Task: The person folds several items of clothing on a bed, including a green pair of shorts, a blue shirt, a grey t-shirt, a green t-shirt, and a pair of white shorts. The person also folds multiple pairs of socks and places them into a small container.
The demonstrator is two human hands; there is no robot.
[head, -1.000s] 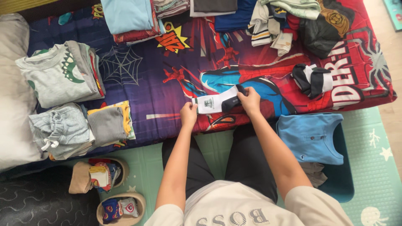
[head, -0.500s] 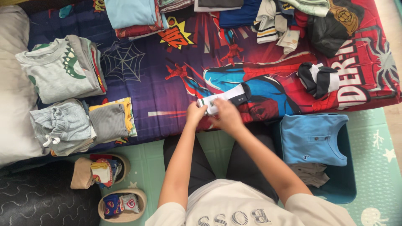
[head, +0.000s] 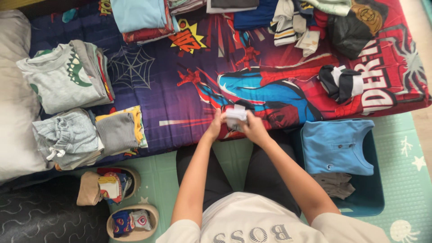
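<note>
Both arms reach forward — left hand (head: 216,126) and right hand (head: 253,128) close together, fingers curled.

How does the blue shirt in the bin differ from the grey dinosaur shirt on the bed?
The blue shirt is plain with a buttoned placket; the grey dinosaur shirt carries a green print. The blue one lies atop a floor bin; the grey one tops a stack on the bed. Both are folded.

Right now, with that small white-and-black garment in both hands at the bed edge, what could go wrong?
The left hand and right hand pinch the small garment right at the edge of the bed; if the fold slips, it may drop to the green mat. The folded stacks at the left also sit near that edge, so a nudge of the sheet might tip them toward the baskets below.
</note>
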